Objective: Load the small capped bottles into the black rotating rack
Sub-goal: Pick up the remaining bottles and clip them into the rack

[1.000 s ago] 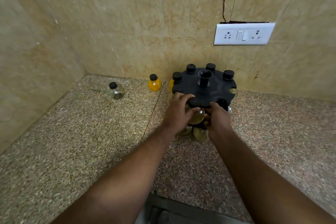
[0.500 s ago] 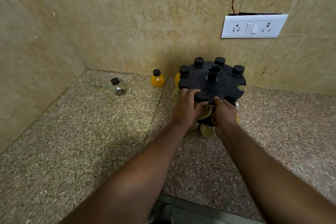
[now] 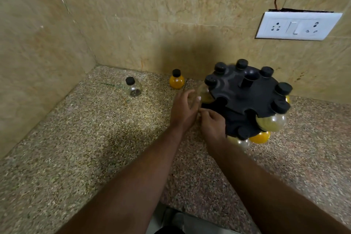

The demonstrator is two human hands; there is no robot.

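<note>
The left hand [image 3: 185,108] is loosely spread just beside the black rotating rack [image 3: 262,99] and holds nothing. The right hand [image 3: 211,126] curls at the rack's near edge; I cannot tell whether it grips. Capped bottles fill most top slots, and two front notches gape. An orange-filled bottle [image 3: 176,81] and a clear bottle [image 3: 133,88] stand on the granite counter [image 3: 95,138], so loading looks mostly done.

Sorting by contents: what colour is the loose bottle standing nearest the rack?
The bottle is orange-yellow with a black cap; the head view shows it best.

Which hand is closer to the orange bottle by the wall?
Left. The left hand is just in front of the orange bottle; the right hand lies farther right, by the rack.
</note>
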